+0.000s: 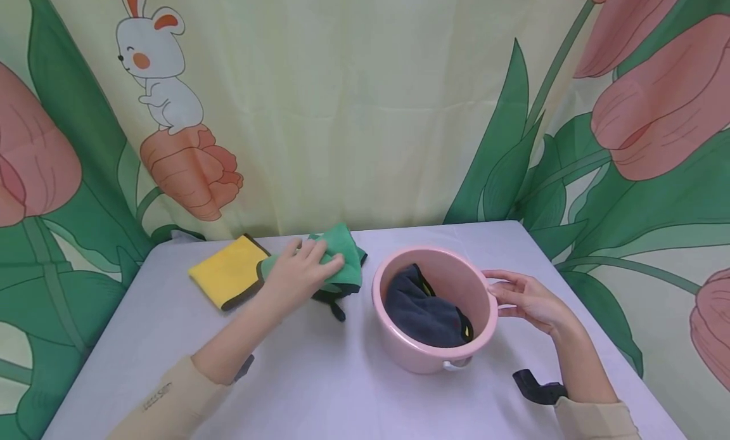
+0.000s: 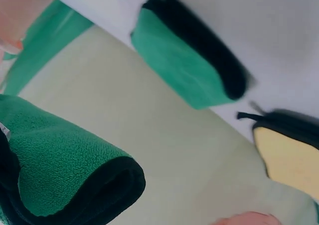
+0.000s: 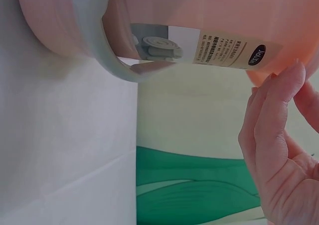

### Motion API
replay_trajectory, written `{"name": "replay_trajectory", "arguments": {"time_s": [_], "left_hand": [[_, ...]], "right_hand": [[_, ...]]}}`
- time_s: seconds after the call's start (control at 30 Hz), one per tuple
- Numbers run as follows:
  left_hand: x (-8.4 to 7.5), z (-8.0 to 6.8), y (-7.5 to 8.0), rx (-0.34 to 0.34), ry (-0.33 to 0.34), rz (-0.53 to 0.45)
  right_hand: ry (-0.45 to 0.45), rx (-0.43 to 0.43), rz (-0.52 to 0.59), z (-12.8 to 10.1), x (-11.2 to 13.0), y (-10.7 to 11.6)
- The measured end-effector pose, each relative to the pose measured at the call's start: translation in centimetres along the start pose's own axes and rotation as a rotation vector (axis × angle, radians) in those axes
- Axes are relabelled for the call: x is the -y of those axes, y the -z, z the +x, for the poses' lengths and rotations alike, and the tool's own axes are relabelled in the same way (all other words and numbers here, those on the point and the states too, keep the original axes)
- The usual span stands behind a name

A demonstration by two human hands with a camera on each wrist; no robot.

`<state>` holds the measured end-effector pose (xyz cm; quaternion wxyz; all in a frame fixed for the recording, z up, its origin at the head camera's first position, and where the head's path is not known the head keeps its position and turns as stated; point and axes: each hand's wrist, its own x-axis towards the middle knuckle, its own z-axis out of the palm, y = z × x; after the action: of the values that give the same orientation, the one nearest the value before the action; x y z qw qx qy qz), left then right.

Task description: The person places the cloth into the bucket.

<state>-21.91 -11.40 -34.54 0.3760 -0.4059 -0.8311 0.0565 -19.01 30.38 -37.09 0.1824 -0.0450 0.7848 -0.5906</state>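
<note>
My left hand (image 1: 299,272) lies over a bunched green cloth (image 1: 348,262) with a dark edge, its fingers curled over the fold. In the left wrist view, a roll of the green cloth (image 2: 55,165) sits close to the palm. A yellow cloth (image 1: 228,275) lies flat just left of it, also seen as yellow cloth (image 2: 291,155). A pink bucket (image 1: 393,262) stands to the right with a dark grey cloth (image 1: 424,310) inside. My right hand (image 1: 527,297) touches the bucket's right side with straight, relaxed fingers (image 3: 271,110) on the pink wall (image 3: 199,11).
Everything rests on a pale lilac table (image 1: 319,389). The bucket's grey handle (image 3: 107,60) hangs down against its side. A curtain printed with a rabbit and tulips (image 1: 365,110) closes off the back and both sides.
</note>
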Motion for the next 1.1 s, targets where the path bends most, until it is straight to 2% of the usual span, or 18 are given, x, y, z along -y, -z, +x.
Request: {"name": "replay_trajectory", "arguments": {"time_s": [0.17,0.47,0.7,0.93,1.1], "left_hand": [[-1.1,2.0,-0.2,-0.078,-0.034,0.0],[-4.7,4.8,-1.1,-0.1,-0.141,-0.033],[-7.3,6.5,-1.4,-0.079,-0.223,-0.06],[-9.0,7.5,-2.0,-0.098,-0.285,-0.061],[-9.8,8.0,-2.8,-0.063,-0.293,-0.108]], "right_hand": [[0.004,-0.004,-0.001,0.0,0.1,0.0],[0.01,-0.001,0.014,0.0,0.1,0.0],[0.007,-0.009,0.01,0.0,0.1,-0.1],[0.018,-0.005,0.011,0.0,0.1,-0.2],[0.018,0.002,0.015,-0.1,0.1,-0.1]]}}
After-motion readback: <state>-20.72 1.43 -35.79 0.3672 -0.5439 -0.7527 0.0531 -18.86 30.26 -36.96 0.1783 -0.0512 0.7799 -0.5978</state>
